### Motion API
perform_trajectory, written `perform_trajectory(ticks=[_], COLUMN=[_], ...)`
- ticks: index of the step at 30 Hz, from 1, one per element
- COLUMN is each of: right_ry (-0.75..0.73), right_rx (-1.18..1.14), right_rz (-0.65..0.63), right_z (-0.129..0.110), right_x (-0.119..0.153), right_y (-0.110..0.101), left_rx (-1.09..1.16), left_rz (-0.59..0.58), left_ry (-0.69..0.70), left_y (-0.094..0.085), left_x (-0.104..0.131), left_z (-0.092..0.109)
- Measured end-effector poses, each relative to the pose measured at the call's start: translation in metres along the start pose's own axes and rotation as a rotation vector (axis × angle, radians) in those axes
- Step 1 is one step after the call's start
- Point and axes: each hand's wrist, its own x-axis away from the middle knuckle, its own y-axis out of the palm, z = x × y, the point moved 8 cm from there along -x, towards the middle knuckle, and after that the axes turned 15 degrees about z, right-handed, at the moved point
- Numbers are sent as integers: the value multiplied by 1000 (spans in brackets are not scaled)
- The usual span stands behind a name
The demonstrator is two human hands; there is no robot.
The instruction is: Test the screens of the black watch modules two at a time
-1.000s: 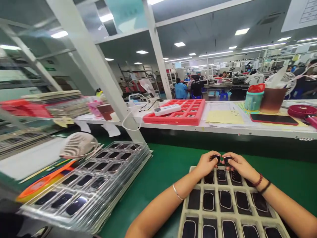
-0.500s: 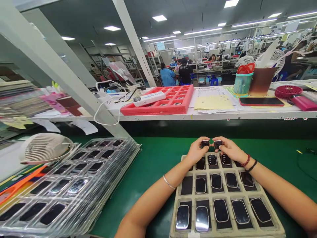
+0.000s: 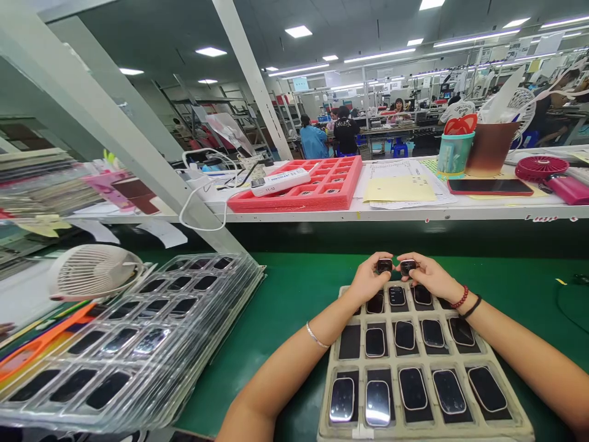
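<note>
My left hand (image 3: 372,277) pinches a small dark-screened watch body (image 3: 384,265) above the far edge of the beige tray (image 3: 324,393). Close beside it, my right hand (image 3: 429,274) holds a second watch body (image 3: 407,267) between thumb and fingers. A narrow gap separates the two pieces. Below the hands, the tray's compartments carry several watch bodies with dark faces, such as one at the front (image 3: 413,388). One compartment at the left of the middle row (image 3: 350,342) shows only its black lining. My forearms partly cover the tray's far corners.
Stacked clear plastic trays (image 3: 216,325) with dark screens lie at the left, beside a white fan (image 3: 94,270) and an orange tool (image 3: 50,344). A shelf (image 3: 294,218) ahead bears a red foam tray (image 3: 294,199), papers, a phone and cups. People sit at distant benches.
The view has shifted slightly, so most things appear a little further right. Both hands keep their hold on the two watch bodies.
</note>
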Motion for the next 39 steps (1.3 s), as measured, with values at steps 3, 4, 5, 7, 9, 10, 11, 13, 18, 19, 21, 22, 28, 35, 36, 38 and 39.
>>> perform_trajectory(ticks=[3, 4, 5, 7, 9, 10, 11, 13, 18, 19, 21, 22, 28, 35, 36, 38, 39], right_ry=[2, 0, -3, -11, -14, -12, -9, -2, -18, -24, -24, -18, 10, 22, 25, 28, 28], right_rx=[4, 5, 5, 7, 9, 10, 10, 11, 15, 16, 13, 10, -11, -17, -19, -23, -25], right_rz=[3, 3, 3, 3, 3, 3, 3, 5, 6, 5, 0, -2, 7, 5, 7, 13, 15], right_z=[1, 1, 1, -1, -2, -2, -1, 0, -2, -2, -2, -2, 1, 2, 2, 3, 3], right_x=[0, 0, 1, 1, 1, 1, 1, 0, 0, 1, 1, 1, -1, -1, -1, -2, -2], right_y=[0, 1, 1, 1, 1, 1, 1, 0, 1, 1, 2, 2, 0, 0, 0, -1, -1], left_rx=[7, 9, 9, 2, -8, -12, -16, -21, 4, 12, 23, 25, 14, 38, 42, 49, 53], left_rz=[-11, -11, -9, -2, 2, 3, 5, 9, 0, -5, -8, -7, -4, -12, -11, -10, -10], left_ry=[-8, -11, -14, -18, -23, -26, -28, -29, -16, -15, -16, -18, -30, -29, -25, -18, -17], left_y=[1, 1, 0, 0, 0, 0, 0, -1, 0, 0, 0, 0, 1, 1, 1, 1, 1], left_x=[-1, -1, -1, -2, -2, -1, -1, -1, -2, -2, -3, -3, -2, -2, -2, -2, -2], left_z=[-2, -3, -3, -4, -4, -4, -4, -4, -5, -6, -7, -8, -6, -9, -9, -9, -9])
